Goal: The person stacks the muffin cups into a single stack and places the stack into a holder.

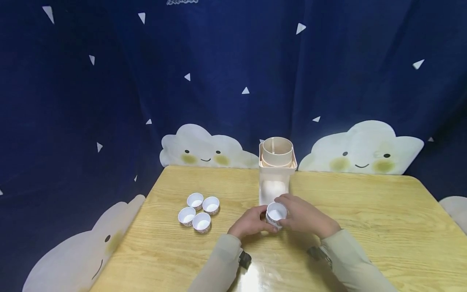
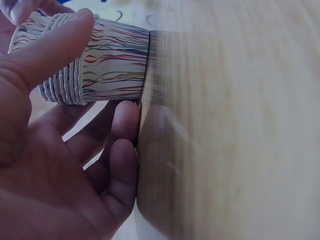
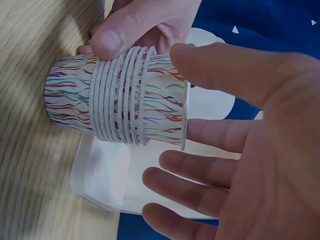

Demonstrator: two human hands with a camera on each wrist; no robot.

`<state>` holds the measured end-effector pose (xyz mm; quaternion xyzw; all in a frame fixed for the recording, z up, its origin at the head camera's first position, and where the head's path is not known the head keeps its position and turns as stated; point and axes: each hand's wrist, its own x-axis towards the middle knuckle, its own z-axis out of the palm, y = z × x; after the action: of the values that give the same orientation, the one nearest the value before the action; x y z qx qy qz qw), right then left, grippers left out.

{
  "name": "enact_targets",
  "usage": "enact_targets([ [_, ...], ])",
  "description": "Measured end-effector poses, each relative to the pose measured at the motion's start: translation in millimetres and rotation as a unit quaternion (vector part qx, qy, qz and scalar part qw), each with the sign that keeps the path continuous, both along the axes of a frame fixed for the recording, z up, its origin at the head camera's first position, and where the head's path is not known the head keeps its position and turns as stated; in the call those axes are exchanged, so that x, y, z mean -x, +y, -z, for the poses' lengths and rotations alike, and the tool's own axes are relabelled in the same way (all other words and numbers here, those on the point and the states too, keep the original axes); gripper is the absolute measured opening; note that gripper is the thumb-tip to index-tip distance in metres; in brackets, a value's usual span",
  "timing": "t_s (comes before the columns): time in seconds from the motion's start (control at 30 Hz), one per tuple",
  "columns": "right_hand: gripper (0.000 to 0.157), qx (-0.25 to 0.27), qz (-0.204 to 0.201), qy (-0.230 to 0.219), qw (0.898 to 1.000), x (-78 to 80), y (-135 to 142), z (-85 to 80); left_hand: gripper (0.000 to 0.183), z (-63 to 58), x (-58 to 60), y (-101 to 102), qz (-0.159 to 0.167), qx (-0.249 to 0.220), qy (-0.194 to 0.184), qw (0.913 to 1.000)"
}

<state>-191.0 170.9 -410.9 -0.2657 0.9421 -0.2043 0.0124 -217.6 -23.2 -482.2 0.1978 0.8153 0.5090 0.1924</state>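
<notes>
A nested stack of paper cups with colourful wavy lines stands on the table, its rims packed close together in the wrist views. My left hand grips the stack from the left, thumb across the rims and other fingers low by the tabletop. At the top, one cup sits raised out of the stack. My right hand pinches that cup near its rim between thumb and index finger, while the other fingers stretch out beside it. From the head view, the white inside of the top cup shows between both hands.
Just behind the hands stands a cream-coloured dispenser-like holder with a round open tube on top. Several small white paper cups stand grouped on the left of the wooden table. A dark blue curtain hangs behind.
</notes>
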Motion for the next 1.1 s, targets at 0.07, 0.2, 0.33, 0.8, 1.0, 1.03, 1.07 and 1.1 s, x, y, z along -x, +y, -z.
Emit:
enact_targets([
  [0.07, 0.056, -0.006, 0.002, 0.001, 1.000, -0.6, 0, 1.4, 0.049, 0.0, -0.6, 0, 0.000, 0.005, 0.000, 1.0000],
  [0.2, 0.058, -0.014, 0.003, 0.004, 1.000, -1.4, 0, 1.4, 0.047, -0.8, -0.9, 0, 0.000, 0.006, 0.004, 1.0000],
  [0.33, 0.058, -0.014, 0.003, 0.004, 1.000, -1.7, 1, 3.0, 0.047, -1.0, -1.2, 0, 0.003, 0.004, 0.000, 1.0000],
  [0.8, 0.053, 0.047, 0.009, -0.023, 0.999, -3.8, 22, 18.7, 0.051, -0.4, 0.0, -1, -0.003, 0.026, 0.016, 0.9995],
  [1.0, 0.055, 0.088, 0.015, -0.067, 0.994, -5.9, 30, 23.7, 0.057, -2.6, 0.9, 2, -0.008, 0.032, 0.023, 0.9992],
  [1.03, 0.055, 0.094, 0.015, -0.075, 0.993, -6.7, 30, 24.0, 0.058, -3.5, 0.9, 3, -0.007, 0.036, 0.025, 0.9990],
  [1.07, 0.056, 0.098, 0.018, -0.082, 0.992, -7.4, 31, 24.7, 0.060, -3.9, 0.8, 3, -0.004, 0.039, 0.028, 0.9988],
  [1.1, 0.057, 0.100, 0.020, -0.087, 0.991, -8.0, 32, 25.0, 0.061, -4.9, 0.7, 3, -0.002, 0.039, 0.028, 0.9988],
])
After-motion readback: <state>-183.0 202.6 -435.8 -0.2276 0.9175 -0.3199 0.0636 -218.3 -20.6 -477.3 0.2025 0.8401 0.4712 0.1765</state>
